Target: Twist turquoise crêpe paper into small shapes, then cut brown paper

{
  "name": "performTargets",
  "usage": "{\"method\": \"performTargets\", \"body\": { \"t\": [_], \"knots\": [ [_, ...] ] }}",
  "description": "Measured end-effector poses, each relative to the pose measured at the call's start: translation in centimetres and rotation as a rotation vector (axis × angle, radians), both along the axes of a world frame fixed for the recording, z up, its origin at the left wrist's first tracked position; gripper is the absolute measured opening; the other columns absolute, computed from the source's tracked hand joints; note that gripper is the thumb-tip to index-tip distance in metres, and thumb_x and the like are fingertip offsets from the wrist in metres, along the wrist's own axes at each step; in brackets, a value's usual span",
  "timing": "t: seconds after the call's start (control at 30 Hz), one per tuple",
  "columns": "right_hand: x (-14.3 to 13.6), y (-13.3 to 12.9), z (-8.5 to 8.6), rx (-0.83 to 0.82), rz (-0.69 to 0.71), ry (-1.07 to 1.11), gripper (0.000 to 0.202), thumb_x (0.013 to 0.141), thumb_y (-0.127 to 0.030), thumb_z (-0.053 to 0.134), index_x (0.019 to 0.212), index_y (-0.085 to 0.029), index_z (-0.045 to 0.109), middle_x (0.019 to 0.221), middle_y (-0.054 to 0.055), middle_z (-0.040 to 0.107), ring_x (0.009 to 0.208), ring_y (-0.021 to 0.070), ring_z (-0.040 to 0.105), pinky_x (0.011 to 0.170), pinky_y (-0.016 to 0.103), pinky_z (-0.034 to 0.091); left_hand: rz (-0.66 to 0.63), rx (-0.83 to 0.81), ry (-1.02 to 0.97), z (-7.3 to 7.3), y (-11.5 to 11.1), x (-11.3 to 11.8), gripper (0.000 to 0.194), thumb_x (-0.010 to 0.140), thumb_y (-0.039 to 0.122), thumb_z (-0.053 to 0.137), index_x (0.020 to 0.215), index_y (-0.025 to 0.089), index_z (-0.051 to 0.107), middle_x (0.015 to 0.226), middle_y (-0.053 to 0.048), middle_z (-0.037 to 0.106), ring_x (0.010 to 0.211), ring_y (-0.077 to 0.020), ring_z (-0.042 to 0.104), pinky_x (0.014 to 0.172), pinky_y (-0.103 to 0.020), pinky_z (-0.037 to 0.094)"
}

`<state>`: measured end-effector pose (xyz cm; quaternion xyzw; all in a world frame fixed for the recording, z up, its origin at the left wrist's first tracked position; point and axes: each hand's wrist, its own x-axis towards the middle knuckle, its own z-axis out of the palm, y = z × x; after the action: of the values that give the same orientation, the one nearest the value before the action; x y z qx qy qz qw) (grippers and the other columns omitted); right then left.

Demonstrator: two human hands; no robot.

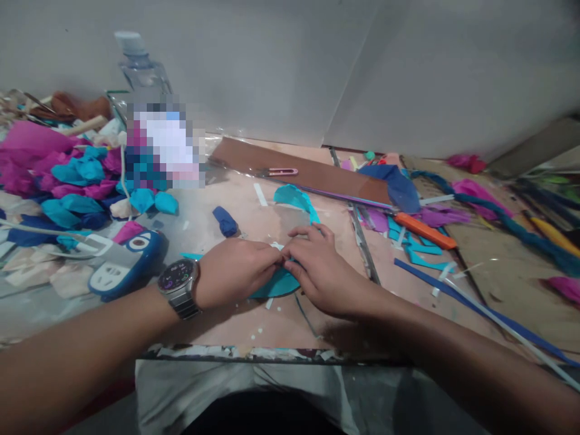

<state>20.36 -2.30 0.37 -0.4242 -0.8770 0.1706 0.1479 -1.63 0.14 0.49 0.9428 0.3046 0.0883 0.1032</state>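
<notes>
My left hand, with a watch on its wrist, and my right hand meet fingertip to fingertip over a flat teal piece on the table. The fingers of both hands are pinched together on the piece, near a small bit of white that shows between them. My right index and middle fingers are bent above it. A curved teal strip extends from behind my right hand. A dark blue rolled piece lies beyond my left hand.
Heaped pink, teal and blue crumpled pieces lie at left, by a blue-white device and a bottle. Brown sheets lie behind, with a pink cutter on top. An orange cutter and scraps are at right.
</notes>
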Motion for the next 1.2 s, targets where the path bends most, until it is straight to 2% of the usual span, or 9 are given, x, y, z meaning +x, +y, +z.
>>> {"method": "performTargets", "body": {
  "t": [0.17,0.33,0.6,0.73,0.87,1.07,1.2],
  "knots": [
    [0.1,-0.1,-0.1,-0.001,0.009,0.006,0.017,0.102,-0.015,0.046,0.102,-0.020,0.062,0.103,0.008,0.070,0.130,0.0305,0.049,0.120,0.062,0.017,-0.014,0.029,-0.053,-0.3,0.0,-0.2,0.026,0.106,0.028,0.045,0.096,0.018,0.067,0.086,-0.004,0.074,0.077,-0.0195,0.070,0.065,-0.030,0.042],
    [0.6,0.1,-0.3,0.077,-0.002,0.076,0.010,0.103,-0.025,0.054,0.101,-0.023,0.064,0.102,0.005,0.073,0.132,0.0321,0.049,0.118,0.061,0.014,0.063,-0.081,-0.119,-0.6,0.3,-0.4,0.023,0.104,0.029,0.052,0.097,0.018,0.070,0.090,-0.004,0.076,0.082,-0.0210,0.071,0.070,-0.030,0.044],
    [0.6,0.0,0.1,0.059,0.057,-0.005,0.013,0.101,-0.018,0.048,0.097,-0.020,0.061,0.097,0.006,0.070,0.127,0.0305,0.051,0.118,0.059,0.016,0.046,-0.135,-0.112,-0.1,-0.4,0.3,0.025,0.104,0.026,0.049,0.100,0.016,0.071,0.094,-0.007,0.076,0.085,-0.0221,0.070,0.072,-0.031,0.043],
    [1.0,0.2,-0.1,0.097,0.046,0.060,0.013,0.104,-0.024,0.051,0.100,-0.022,0.063,0.098,0.004,0.071,0.127,0.0287,0.051,0.117,0.056,0.016,0.070,-0.106,-0.132,0.0,-0.4,0.1,0.024,0.104,0.027,0.051,0.094,0.016,0.070,0.087,-0.005,0.074,0.078,-0.0202,0.068,0.068,-0.030,0.040],
    [1.1,0.3,-0.1,0.105,0.056,0.052,0.013,0.103,-0.023,0.053,0.099,-0.022,0.064,0.098,0.003,0.072,0.126,0.0282,0.052,0.118,0.056,0.015,0.073,-0.083,-0.109,-0.2,-0.5,0.1,0.025,0.103,0.026,0.053,0.087,0.016,0.069,0.079,-0.004,0.072,0.072,-0.0189,0.067,0.065,-0.030,0.037],
    [0.8,0.2,0.0,0.066,0.069,-0.003,0.015,0.103,-0.023,0.050,0.098,-0.020,0.064,0.102,0.007,0.072,0.128,0.0303,0.052,0.118,0.058,0.017,0.075,-0.122,-0.148,0.0,-0.9,0.2,0.026,0.103,0.031,0.054,0.089,0.016,0.071,0.079,-0.004,0.074,0.071,-0.0186,0.067,0.063,-0.029,0.036],
    [0.8,0.3,-0.1,0.073,0.057,0.027,0.016,0.105,-0.026,0.050,0.099,-0.021,0.065,0.100,0.006,0.072,0.126,0.0292,0.054,0.118,0.056,0.018,0.100,-0.176,-0.136,0.3,-0.7,-0.1,0.026,0.102,0.034,0.055,0.095,0.017,0.074,0.084,-0.005,0.077,0.075,-0.0208,0.070,0.066,-0.029,0.038]
  ]
}}
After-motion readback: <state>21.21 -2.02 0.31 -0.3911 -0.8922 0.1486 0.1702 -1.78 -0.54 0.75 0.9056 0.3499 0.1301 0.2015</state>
